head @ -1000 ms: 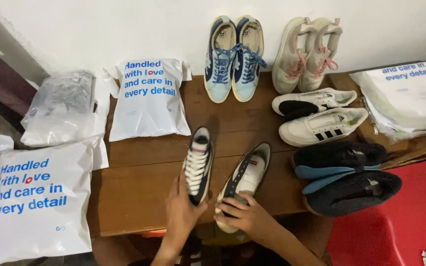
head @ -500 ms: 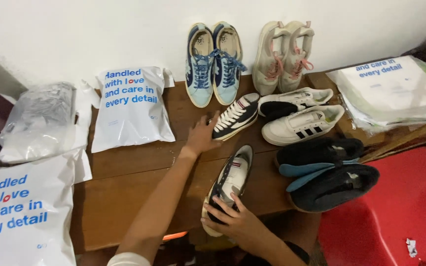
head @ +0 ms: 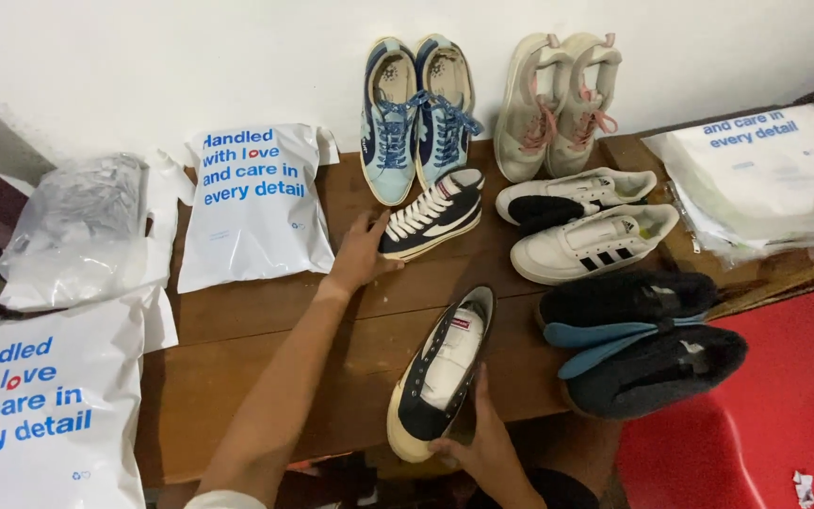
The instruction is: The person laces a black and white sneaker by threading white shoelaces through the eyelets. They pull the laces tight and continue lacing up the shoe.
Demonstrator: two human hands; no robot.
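A navy sneaker (head: 431, 215) is being touched on the desk (head: 266, 368) by the left hand (head: 360, 253), fingers spread; its mate (head: 443, 372) is being gripped at the desk's edge by the right hand (head: 482, 443), fingertips partly hidden beneath

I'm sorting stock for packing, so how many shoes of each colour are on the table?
Navy shoes: 2
Light blue shoes: 2
Beige shoes: 2
White shoes: 2
Black shoes: 2
Total: 10
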